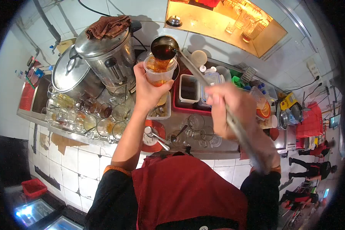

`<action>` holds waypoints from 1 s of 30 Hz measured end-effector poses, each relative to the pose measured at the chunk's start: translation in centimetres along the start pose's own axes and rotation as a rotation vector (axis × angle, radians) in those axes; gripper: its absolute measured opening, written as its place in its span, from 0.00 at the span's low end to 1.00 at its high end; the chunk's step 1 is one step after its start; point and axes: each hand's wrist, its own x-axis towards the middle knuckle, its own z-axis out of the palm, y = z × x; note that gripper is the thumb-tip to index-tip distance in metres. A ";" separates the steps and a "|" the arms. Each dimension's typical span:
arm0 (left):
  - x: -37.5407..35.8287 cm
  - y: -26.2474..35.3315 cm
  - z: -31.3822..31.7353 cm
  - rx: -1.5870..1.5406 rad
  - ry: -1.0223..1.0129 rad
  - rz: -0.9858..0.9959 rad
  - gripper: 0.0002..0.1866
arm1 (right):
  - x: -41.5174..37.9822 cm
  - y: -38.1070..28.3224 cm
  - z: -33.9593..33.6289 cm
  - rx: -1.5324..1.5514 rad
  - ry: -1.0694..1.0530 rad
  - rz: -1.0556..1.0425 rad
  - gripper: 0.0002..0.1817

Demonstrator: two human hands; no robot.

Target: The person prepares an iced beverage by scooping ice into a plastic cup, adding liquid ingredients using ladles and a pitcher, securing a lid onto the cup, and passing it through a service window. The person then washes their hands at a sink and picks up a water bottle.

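My left hand [152,90] is wrapped round a clear plastic cup [165,73], holding it up above the counter. Gripped by its long handle in my right hand [234,111] is a metal ladle [165,48]. Its bowl tips over the cup, and dark amber liquid runs from it into the cup. Some of the liquid shows at the cup's bottom. Behind the cup stands a large metal urn [105,57] with a brown cloth [108,27] on its lid. Below my hands lies a pale container [189,88] of dark contents in a red tray [176,100].
Several glass mugs [90,122] crowd the counter at left, beside a big lidded pot [69,71]. More glasses [197,122] and spoons stand near the front edge. A lit pass-through window [218,19] holds glasses and a bell [174,20]. People [314,168] stand far right.
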 end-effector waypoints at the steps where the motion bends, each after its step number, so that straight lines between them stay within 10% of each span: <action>1: 0.1 0.8 -0.1 -0.016 0.003 0.008 0.41 | -1.1 0.2 0.4 0.035 0.006 -0.053 0.07; 6: 0.2 2.1 -0.6 -0.048 0.022 0.017 0.41 | -5.7 2.2 2.8 0.028 0.065 -0.279 0.21; 19: -1.1 4.1 -1.9 0.010 -0.042 0.015 0.41 | -13.5 7.9 10.2 0.150 0.107 -0.407 0.16; 21: -1.7 4.2 -2.2 0.017 -0.050 0.008 0.41 | -14.0 8.3 10.7 0.306 0.194 -0.282 0.11; 23: -2.8 4.4 -2.5 -0.033 -0.066 -0.009 0.43 | -13.8 7.0 8.6 0.932 -0.106 0.874 0.01; 25: -3.9 4.3 -3.3 -0.071 -0.080 -0.028 0.44 | -12.7 6.4 9.3 0.460 0.378 0.028 0.02; 30: -6.7 5.0 -6.2 0.041 -0.054 -0.047 0.48 | -12.0 9.6 8.8 0.311 -0.003 -0.006 0.15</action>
